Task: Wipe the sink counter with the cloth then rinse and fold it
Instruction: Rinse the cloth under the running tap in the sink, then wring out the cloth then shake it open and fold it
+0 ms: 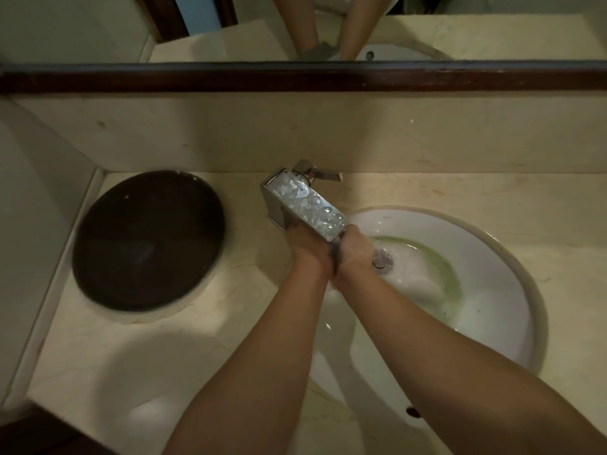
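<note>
Chrome spout (305, 203) just above left hand (306, 246) and right hand (356, 249), cloth (335, 254) between

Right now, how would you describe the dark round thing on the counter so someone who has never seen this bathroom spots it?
Start at the beige counter below the mirror, where the white sink basin fills the right side. Go left past the chrome faucet to the dark disc set in the counter's left end. Unlike the basin, it is dark brown and flat.
</note>
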A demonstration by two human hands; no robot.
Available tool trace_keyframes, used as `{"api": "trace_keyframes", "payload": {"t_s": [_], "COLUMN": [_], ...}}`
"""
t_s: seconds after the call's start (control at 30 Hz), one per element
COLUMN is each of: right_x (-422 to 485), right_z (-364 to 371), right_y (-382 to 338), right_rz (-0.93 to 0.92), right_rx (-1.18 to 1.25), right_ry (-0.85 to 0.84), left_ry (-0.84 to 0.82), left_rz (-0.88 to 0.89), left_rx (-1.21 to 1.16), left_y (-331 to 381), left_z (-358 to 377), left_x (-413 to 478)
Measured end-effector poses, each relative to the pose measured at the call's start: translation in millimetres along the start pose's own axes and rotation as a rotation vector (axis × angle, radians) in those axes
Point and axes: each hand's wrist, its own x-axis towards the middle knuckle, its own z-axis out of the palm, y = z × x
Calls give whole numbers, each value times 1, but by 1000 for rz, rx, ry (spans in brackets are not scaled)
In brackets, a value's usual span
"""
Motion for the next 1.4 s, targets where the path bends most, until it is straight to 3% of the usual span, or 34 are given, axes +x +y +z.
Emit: {"api": "trace_keyframes", "payload": {"t_s": [0.07, 0.17, 0.37, 0.57, 0.8, 0.9, 0.97, 1.03, 1.1, 1.2, 1.27, 1.4], "right_x": [6, 6, 13, -2, -18, -19, -11, 0, 9, 12, 5, -20], "right_z": [-6, -21, -43, -39, -42, -55, -70, -86, -102, -126, -139, -156], "right_y": [0, -12, -62, -79, -68, -68, -72, -67, -51, -5, 24, 44], "right_rz": [-15, -4, -310, -522, -594, -655, -590, -510, -271, 213, 302, 381], "right_rx": [-79, 31, 171, -37, -108, -200, -179, -117, 23, 79, 35, 229], "right_ry": [-45, -43, -126, -182, -109, -163, -266, -264, -251, -572, -752, -1118], "left_ry": [19, -73, -177, -171, -179, -179, -128, -139, -166, -174, -215, -309], "left_rz": [57, -60, -196, -179, -151, -136, -177, -189, -258, -325, -308, -183], "left_rx": [-18, -101, -125, -182, -211, -231, -256, -256, -230, -179, -231, -347], "left_y": [-4, -3, 7, -2, -3, -5, -11, -19, -27, -36, -39, -34], "left_z": [-2, -3, 3, 0, 4, 5, 6, 4, 2, 4, 8, 24], "left_x": [-1, -8, -18, -20, -28, -35, -41, -49, -62, -82, -98, -130]}}
